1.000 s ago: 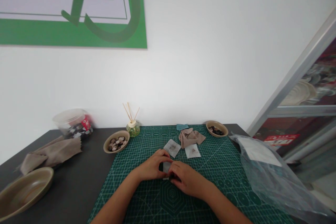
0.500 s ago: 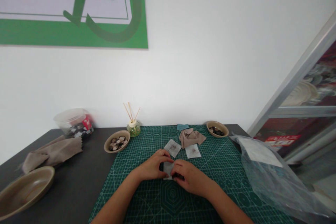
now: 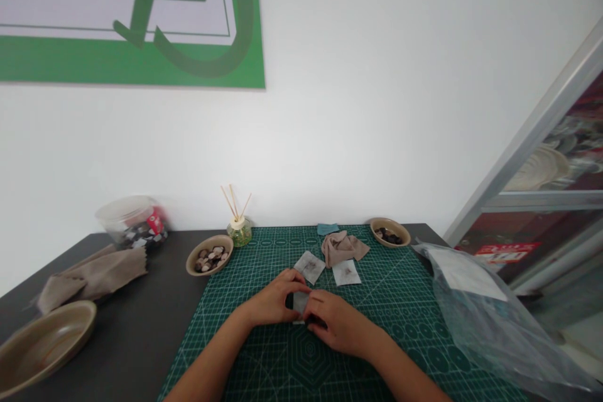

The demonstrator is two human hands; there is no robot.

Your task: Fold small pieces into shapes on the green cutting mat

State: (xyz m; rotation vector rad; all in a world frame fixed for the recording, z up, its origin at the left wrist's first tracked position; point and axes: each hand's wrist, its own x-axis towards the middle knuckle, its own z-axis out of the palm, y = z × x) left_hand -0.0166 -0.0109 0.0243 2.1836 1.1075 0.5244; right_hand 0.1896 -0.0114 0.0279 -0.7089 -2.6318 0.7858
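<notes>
Low in the middle of the view, my left hand (image 3: 279, 299) and my right hand (image 3: 336, 320) meet over the green cutting mat (image 3: 254, 358). Between them is a small greyish-white square (image 3: 300, 303), with something dark at its left edge. My left thumb and fingers pinch its left side. The curled fingers of my right hand hold its right side and cover part of it. Just beyond lie two white squares with dark marks, one (image 3: 309, 267) behind my left fingers and the other (image 3: 346, 272) to the right.
A crumpled brown cloth (image 3: 340, 247) and a blue-grey piece (image 3: 328, 228) lie behind. Bowls of discs stand left (image 3: 210, 255) and right (image 3: 389, 232), beside a reed diffuser (image 3: 240, 230). Left are a tub (image 3: 134, 223), a cloth (image 3: 101, 275) and a bowl (image 3: 51, 339); right, a plastic bag (image 3: 490, 314).
My right hand has shifted slightly to the left and covers more of the small square. My left hand has hardly moved.
</notes>
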